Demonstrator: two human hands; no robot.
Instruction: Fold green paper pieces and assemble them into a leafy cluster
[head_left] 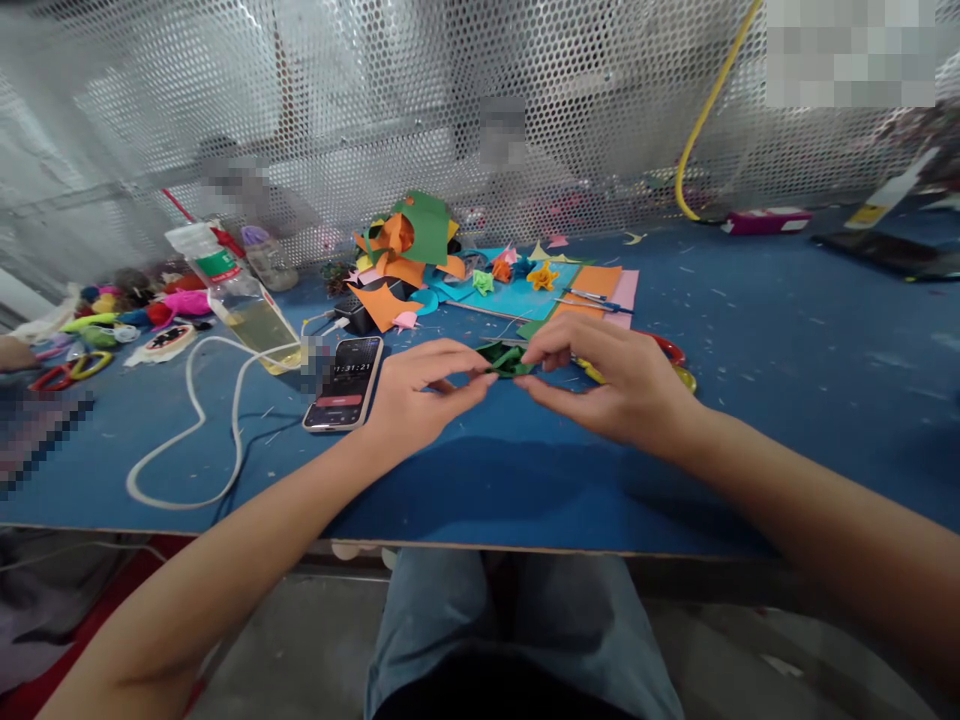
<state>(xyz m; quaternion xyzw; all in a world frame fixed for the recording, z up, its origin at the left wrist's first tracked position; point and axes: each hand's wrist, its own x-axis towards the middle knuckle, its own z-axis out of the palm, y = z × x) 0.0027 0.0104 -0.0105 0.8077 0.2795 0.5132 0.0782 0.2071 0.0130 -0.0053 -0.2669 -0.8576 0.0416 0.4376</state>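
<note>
Green paper (507, 359): is being held over the desk (787, 410), right of the phone (345, 385).
Left hand (420, 388): the paper's left side is being pinched in the grip, just beside the phone.
Right hand (622, 385): the paper's right side is being pinched in the grip, farther right of the phone.
Paper stars (543, 277): are being displayed beyond and right of the phone.

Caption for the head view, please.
Left hand and right hand pinch folded dark-green paper above a blue table, beside a lit phone.
</note>
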